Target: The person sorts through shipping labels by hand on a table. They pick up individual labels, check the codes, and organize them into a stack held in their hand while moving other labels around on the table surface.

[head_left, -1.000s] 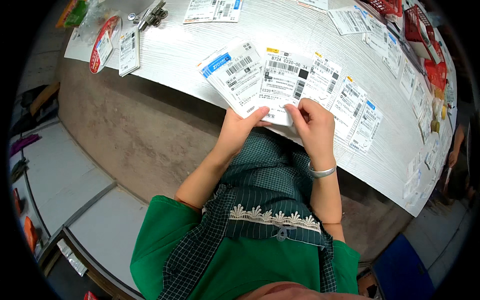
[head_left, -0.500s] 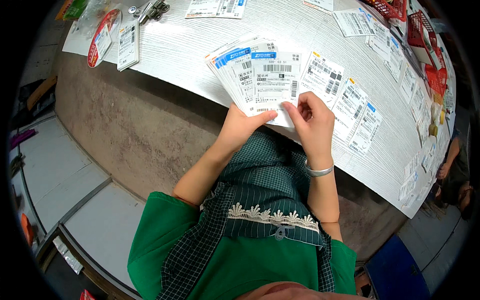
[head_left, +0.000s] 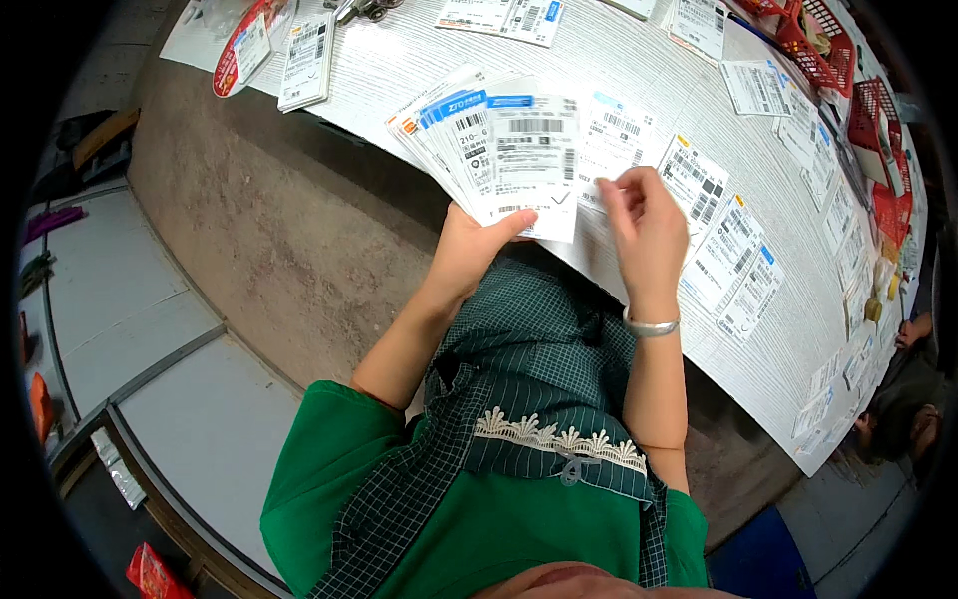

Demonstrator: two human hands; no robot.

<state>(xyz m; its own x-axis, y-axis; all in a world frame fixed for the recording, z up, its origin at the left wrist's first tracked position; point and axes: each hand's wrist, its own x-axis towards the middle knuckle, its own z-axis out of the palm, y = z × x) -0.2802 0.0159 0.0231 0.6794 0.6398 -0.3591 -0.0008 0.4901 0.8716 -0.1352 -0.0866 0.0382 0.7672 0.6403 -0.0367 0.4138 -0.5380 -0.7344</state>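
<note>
My left hand (head_left: 483, 240) grips a fanned stack of shipping labels (head_left: 534, 165), its thumb pressed on the lower edge of the front slip. The slips are white with black barcodes and blue or orange corners, and a tick mark shows on the front one. Beside the stack, my right hand (head_left: 647, 225) pinches the lower end of a single shipping label (head_left: 611, 130) with a pale blue header, over the table's near edge. Whether that label touches the table I cannot tell. Right of this hand lie laid-out labels (head_left: 720, 258) in a slanting row.
The white wood-grain table (head_left: 399, 70) has a curved near edge. Label piles (head_left: 306, 62) and a red oval fan-shaped card (head_left: 238, 58) lie at the far left. Red plastic baskets (head_left: 823, 50) and more labels line the right side. Another person (head_left: 903, 399) is at the right edge.
My right hand has drawn a label off the fan and moved right with it. The left hand still holds the stack. The whole view has shifted slightly.
</note>
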